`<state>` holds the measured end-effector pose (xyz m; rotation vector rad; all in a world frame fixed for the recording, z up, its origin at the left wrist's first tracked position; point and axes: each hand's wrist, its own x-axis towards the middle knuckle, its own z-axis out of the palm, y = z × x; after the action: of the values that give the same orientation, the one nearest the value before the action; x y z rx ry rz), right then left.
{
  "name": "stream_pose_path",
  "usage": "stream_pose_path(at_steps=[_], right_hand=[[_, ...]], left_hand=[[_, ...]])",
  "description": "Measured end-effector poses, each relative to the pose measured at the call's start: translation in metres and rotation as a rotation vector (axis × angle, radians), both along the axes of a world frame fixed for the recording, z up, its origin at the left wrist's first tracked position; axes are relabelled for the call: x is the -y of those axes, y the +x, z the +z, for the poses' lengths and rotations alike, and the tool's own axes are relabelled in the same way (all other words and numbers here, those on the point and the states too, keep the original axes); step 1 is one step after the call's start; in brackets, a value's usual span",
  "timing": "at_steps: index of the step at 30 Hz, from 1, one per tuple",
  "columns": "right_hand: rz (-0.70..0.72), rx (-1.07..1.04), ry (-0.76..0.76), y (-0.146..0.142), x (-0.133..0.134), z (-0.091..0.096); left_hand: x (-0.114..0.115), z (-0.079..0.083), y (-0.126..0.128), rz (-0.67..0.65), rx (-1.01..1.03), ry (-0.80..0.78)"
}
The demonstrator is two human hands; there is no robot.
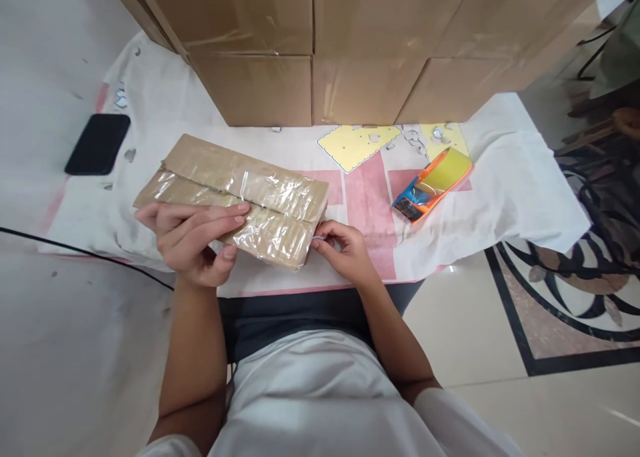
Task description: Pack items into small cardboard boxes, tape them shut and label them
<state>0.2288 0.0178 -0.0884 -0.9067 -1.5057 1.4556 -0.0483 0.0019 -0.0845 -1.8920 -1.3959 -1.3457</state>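
A flat brown cardboard parcel (235, 194) wrapped in clear tape lies on a white and pink sheet (510, 177) on the floor. My left hand (193, 240) grips its near edge, fingers laid over the top and thumb underneath. At the parcel's right end my right hand (345, 247) is closed in a pinch on something small and thin that I cannot make out.
An orange tape dispenser (433, 182) with yellowish tape lies to the right on the sheet. A yellow card (357, 144) sits behind it. Stacked cardboard boxes (320, 44) wall off the back. A black phone (97, 144) lies far left. A black cable (75, 249) crosses the floor.
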Motion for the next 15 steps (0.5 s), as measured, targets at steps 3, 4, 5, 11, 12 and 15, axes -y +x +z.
stream_pose_path(at_steps=[3,4,5,11,12,15], right_hand=[[-0.002,-0.027,-0.051,-0.001,0.001,-0.002],[0.001,-0.04,-0.067,-0.002,0.001,-0.003],[0.007,-0.054,-0.081,-0.003,0.001,-0.004],[-0.064,-0.095,-0.237,-0.009,-0.002,0.001],[-0.092,-0.08,-0.256,-0.009,-0.002,0.002],[-0.177,-0.045,-0.232,-0.01,0.003,0.005]], left_hand=[[-0.001,0.0,0.001,0.031,0.009,-0.022],[-0.001,0.0,0.001,0.044,0.015,-0.027],[-0.001,-0.001,0.001,0.046,0.018,-0.026],[0.0,0.001,0.003,0.04,0.006,-0.029],[0.0,0.004,0.004,0.028,-0.004,-0.03],[0.001,0.012,0.009,-0.086,-0.038,0.03]])
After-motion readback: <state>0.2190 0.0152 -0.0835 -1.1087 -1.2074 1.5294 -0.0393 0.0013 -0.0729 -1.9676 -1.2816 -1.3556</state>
